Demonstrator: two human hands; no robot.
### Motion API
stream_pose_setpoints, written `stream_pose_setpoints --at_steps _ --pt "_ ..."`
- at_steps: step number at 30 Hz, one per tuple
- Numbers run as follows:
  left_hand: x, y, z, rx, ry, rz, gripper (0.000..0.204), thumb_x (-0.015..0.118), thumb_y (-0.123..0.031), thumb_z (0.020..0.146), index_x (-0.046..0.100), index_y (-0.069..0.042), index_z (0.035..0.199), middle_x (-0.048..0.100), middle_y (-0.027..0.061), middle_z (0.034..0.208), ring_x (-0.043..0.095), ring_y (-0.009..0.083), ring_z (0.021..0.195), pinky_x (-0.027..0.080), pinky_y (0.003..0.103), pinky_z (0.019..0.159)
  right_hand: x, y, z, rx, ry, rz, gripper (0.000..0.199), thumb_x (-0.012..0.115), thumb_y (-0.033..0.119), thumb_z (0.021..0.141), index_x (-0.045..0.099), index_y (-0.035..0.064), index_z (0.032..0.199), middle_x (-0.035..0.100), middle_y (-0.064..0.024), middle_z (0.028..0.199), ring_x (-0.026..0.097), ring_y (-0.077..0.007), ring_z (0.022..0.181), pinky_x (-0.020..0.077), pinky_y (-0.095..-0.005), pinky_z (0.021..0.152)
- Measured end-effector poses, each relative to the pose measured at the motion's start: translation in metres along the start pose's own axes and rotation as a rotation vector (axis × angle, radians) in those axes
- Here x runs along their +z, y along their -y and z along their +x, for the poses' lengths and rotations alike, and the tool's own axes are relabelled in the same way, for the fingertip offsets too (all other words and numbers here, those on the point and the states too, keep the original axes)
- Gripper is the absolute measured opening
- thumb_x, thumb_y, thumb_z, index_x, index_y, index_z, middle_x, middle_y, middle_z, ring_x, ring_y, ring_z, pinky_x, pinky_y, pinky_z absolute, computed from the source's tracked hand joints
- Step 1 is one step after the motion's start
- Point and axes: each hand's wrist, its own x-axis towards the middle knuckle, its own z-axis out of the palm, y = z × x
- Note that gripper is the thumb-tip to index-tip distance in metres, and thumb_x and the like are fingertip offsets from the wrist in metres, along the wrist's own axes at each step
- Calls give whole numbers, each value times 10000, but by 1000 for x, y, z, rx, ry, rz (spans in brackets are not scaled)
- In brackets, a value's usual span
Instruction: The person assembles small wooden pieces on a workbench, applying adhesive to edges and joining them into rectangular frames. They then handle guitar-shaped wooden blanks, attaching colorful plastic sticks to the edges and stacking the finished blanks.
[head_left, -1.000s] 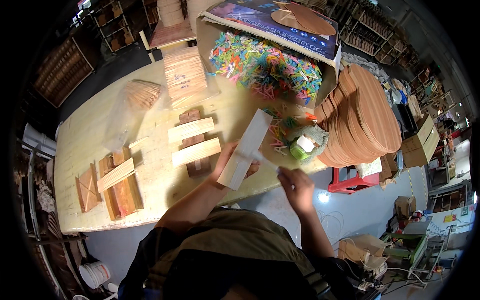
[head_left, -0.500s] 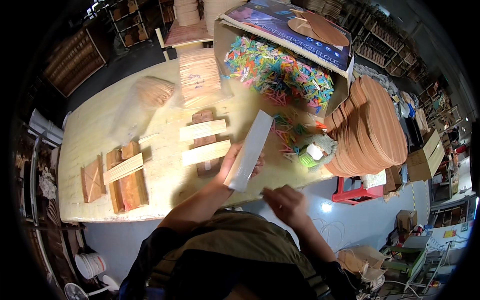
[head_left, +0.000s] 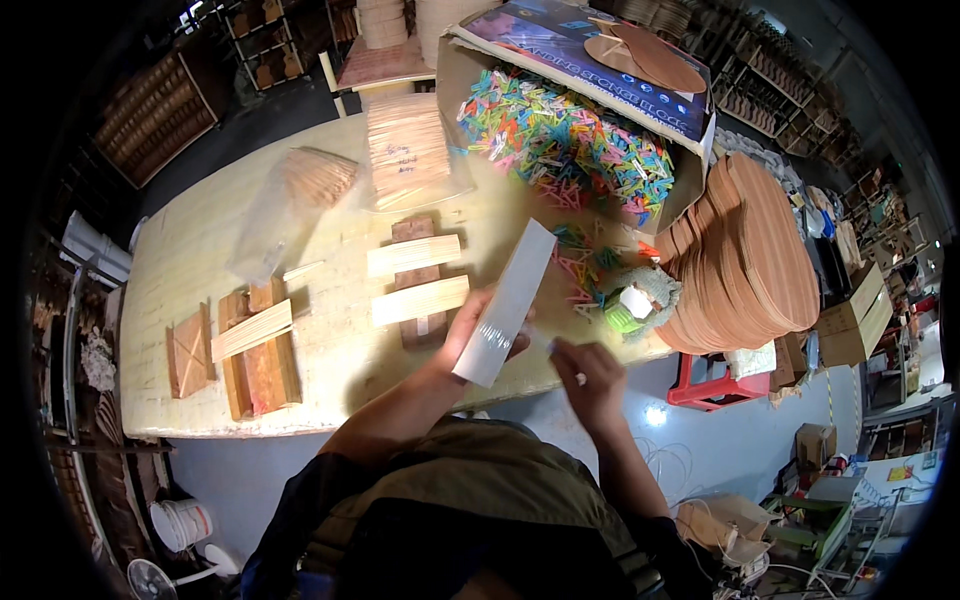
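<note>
A long, flat, pale-grey bar is gripped in my left hand, slanting over the table's near edge. Its smooth face is turned up, with a row of small shiny marks across the lower part. My fingers wrap behind it, partly hidden. Just right of the bar, apart from it, my right hand is closed in a pinch; what its fingertips hold is too small to tell. Left of the bar, two bundles of thin wooden strips lie across a brown wooden block.
A carton of colourful small clips stands at the back, some spilled in front. Stacked brown guitar-shaped boards and a green-and-white item sit right. More strips rest on a wooden jig; bagged strips lie behind.
The grey bar has turned in my left hand, so its broad face shows more fully. My right hand has shifted a little right and up. The whole view has moved slightly.
</note>
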Motion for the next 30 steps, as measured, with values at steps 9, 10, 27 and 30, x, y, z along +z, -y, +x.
stream_pose_setpoints --at_steps 9,10,27,30 --pt "6 3 -9 129 -94 2 354 515 -344 934 562 -23 1075 567 71 906 528 172 775 484 268 645 -3 21 1 -342 170 -107 195 719 18 773 705 53 964 626 -88 736 611 -216 636 485 -330 537" --pt "-1 -2 -10 84 -47 -30 356 519 -340 931 557 -22 1086 567 72 913 528 172 786 485 275 657 -4 23 0 -294 173 -40 195 719 17 771 706 54 962 629 -86 740 611 -214 630 484 -325 535" --pt "-14 3 -8 -47 -66 45 462 490 -362 897 506 4 1177 542 85 944 495 181 795 469 296 677 -68 -128 -1 599 174 -737 252 659 334 823 683 84 835 665 -190 741 661 -376 750 525 -481 669" --pt "-12 3 -10 -61 -65 -4 441 473 -369 914 521 4 1145 548 77 908 497 172 775 464 289 653 -67 -166 -15 553 156 -470 235 667 293 844 696 59 842 667 -139 671 671 -291 662 519 -398 593"
